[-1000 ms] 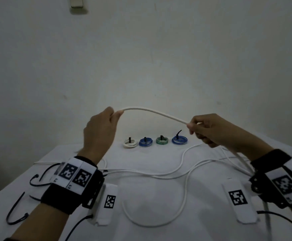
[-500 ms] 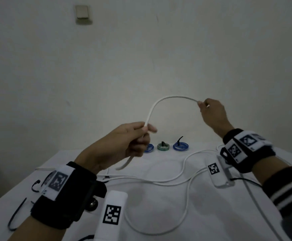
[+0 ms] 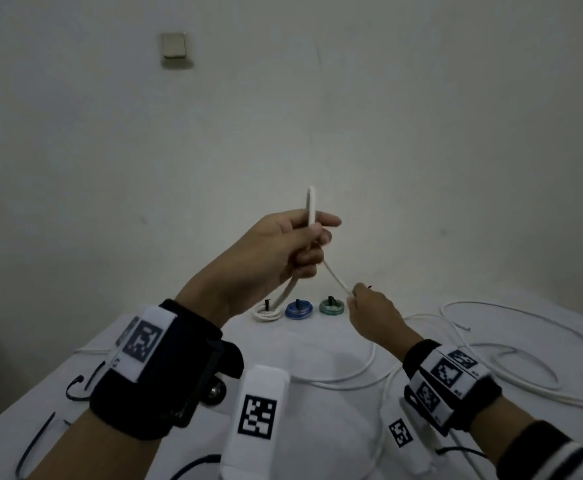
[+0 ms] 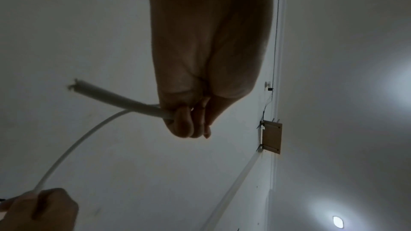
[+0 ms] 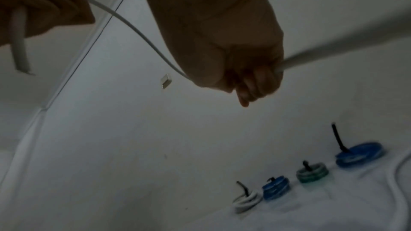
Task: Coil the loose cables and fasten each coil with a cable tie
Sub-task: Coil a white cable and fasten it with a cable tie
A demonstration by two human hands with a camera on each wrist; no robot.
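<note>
My left hand [image 3: 312, 237] is raised above the table and grips a white cable [image 3: 335, 277]. A narrow bend of the cable stands up above its fingers, and the cut end hangs below the fist. My right hand [image 3: 352, 296] pinches the same cable lower and to the right; a short taut stretch runs between the hands. The left wrist view shows the left hand [image 4: 193, 120] curled round the cable [image 4: 66, 154]. In the right wrist view the right hand [image 5: 255, 80] is closed on the cable [image 5: 133, 24]. The rest of the cable trails onto the table.
Tied coils stand in a row by the wall: white [image 3: 267, 311], blue [image 3: 298, 310], green [image 3: 331, 305], and another blue coil [image 5: 359, 154]. Loose black cable ties [image 3: 35, 441] lie at the left on the white table [image 3: 318, 427]. More loose white cable [image 3: 512, 372] sprawls on the right.
My right hand has come down from high on the right to just below the left hand. The left hand has risen, and the wide arch of cable has closed into a narrow bend.
</note>
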